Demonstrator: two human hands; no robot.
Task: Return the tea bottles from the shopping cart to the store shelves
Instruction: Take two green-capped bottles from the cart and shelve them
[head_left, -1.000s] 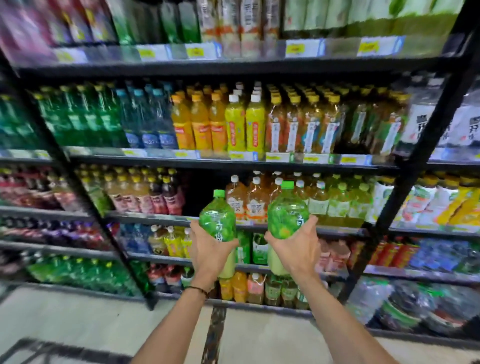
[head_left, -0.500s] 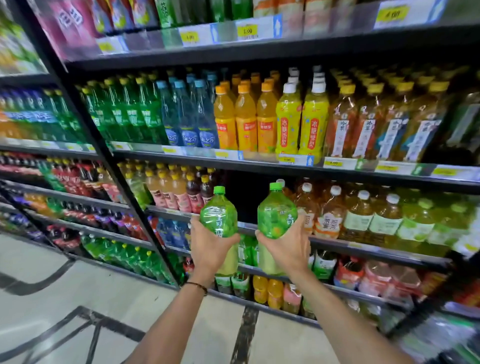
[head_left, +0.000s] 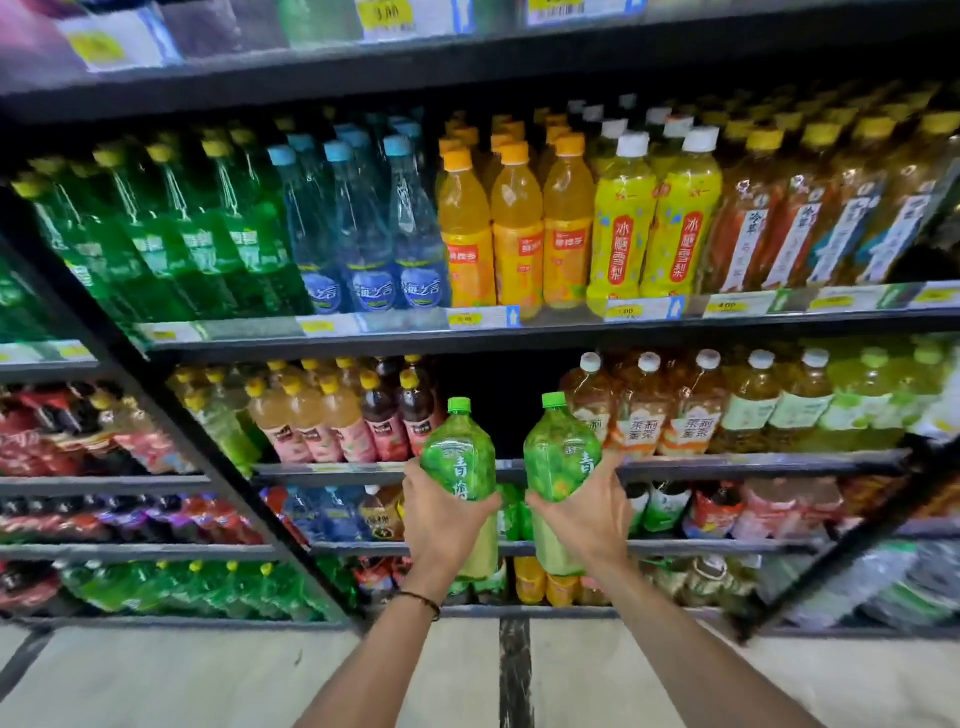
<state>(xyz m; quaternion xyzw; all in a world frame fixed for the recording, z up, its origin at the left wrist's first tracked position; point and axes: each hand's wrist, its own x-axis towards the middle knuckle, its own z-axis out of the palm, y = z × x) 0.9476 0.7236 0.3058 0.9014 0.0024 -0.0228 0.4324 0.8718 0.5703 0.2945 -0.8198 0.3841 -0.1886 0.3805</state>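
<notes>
Stocked drink shelves (head_left: 727, 461) fill the aisle. Fingers (head_left: 615, 467) curl round a green tea bottle (head_left: 457, 452) in the left hand (head_left: 447, 519) and a second bottle (head_left: 558, 457) in the right hand (head_left: 584, 517), both cap-up before the dark shelf gap (head_left: 498, 400). I'd slide them in base-first, clear of the neighbours.

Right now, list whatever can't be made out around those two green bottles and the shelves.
Head view only.
Lower labels of the left green bottle and right green bottle: covered by the left hand and right hand.
Dark shelf gap behind them: too shadowed to see its depth.
Top price tags: blurred, cut by the upper edge.
Shopping cart: out of frame.
</notes>
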